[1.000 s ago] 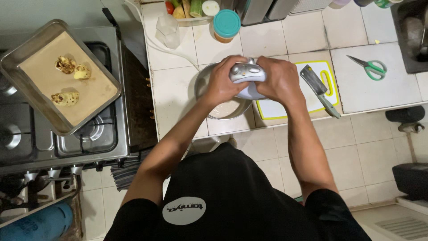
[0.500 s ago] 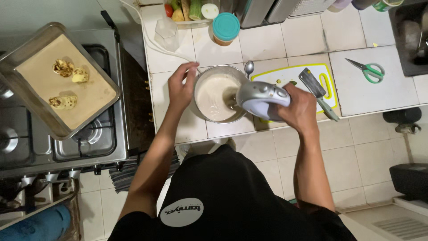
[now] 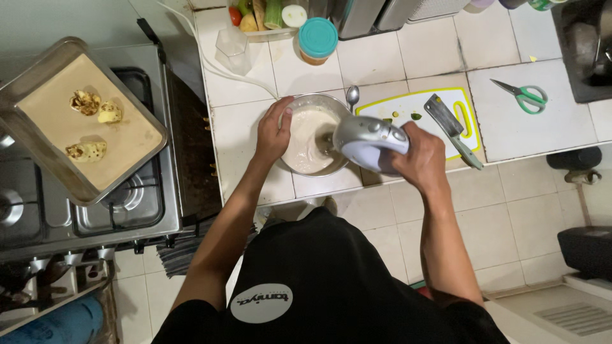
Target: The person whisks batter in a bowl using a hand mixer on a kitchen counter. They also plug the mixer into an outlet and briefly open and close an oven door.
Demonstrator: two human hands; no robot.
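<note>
Head view: I see an electric hand mixer lowered into a bowl of pale batter on a tiled counter.

A second ago both hands cupped the mixer above the bowl; now the right hand (image 3: 422, 155) alone grips the smooth silver mixer (image 3: 370, 141), while the left hand (image 3: 274, 130) clasps the round metal bowl (image 3: 299, 167) rim. The batter (image 3: 306, 140) looks thick and creamy, so I judge mixing underway.

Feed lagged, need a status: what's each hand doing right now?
Left hand: closed on the rim of the bowl, steadying it.
Right hand: closed around the mixer, its beaters down in the batter.
</note>
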